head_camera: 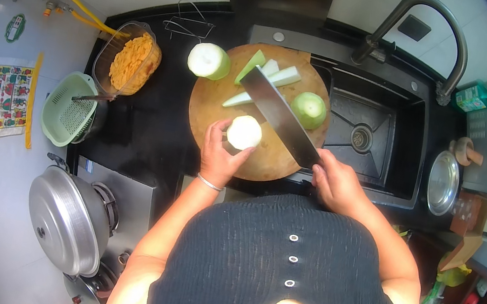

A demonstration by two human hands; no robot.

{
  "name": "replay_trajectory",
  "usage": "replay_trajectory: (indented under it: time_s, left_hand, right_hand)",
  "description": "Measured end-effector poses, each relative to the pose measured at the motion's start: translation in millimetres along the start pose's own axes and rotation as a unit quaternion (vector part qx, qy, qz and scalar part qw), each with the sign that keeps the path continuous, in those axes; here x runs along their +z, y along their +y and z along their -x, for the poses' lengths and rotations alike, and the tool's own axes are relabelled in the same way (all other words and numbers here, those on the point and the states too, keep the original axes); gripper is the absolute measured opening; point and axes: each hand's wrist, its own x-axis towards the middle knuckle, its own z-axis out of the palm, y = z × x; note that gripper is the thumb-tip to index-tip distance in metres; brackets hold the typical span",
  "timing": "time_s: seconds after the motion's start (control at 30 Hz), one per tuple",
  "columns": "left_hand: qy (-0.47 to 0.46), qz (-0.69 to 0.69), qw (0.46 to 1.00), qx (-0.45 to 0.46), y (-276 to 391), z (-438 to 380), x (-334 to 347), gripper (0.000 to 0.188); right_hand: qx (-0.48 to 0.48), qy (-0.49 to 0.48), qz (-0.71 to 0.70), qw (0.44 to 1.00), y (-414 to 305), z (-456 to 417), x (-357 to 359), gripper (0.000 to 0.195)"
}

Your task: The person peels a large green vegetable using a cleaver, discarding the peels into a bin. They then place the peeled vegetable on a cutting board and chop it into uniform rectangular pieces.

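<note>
My left hand (223, 152) holds a pale peeled piece of gourd (244, 133), fingers and thumb around its sides, over the round wooden cutting board (264, 170). In my right hand (336, 179) is the handle of a cleaver (283, 117), whose broad blade slants up to the left across the board. Beyond the blade lie pale cut strips (285, 76) and a green-skinned slice (251, 67). A green rounded end piece (309, 110) rests at the board's right. A larger cut gourd piece (209, 61) with a white face stands at the upper left edge.
A dark sink (378, 141) with a curved faucet (459, 43) adjoins the board on the right. At left are a clear container of orange slices (135, 64), a green colander (68, 108) and a lidded metal pot (63, 221) on the stove. A metal plate (443, 183) stands beyond the sink.
</note>
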Motion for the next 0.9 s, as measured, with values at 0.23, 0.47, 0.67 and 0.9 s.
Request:
replay_trajectory:
  time_s: [0.23, 0.47, 0.67, 0.9]
  left_hand:
    - [0.029, 0.02, 0.999, -0.01, 4, 5, 1, 0.061]
    - [0.04, -0.001, 0.999, 0.035, 11, -1, -2, 0.051]
    - [0.041, -0.021, 0.996, 0.08, 4, -2, -1, 0.051]
    - [0.057, -0.007, 0.994, 0.093, 0, 2, 1, 0.057]
  right_hand:
    - [-0.047, -0.037, 0.126, 0.99, -8, -10, 14, 0.016]
    - [-0.029, -0.08, 0.162, 0.983, -12, -11, 17, 0.015]
    - [0.03, -0.124, 0.173, 0.977, -17, -18, 19, 0.017]
    - [0.04, -0.15, 0.211, 0.965, -33, -31, 18, 0.018]
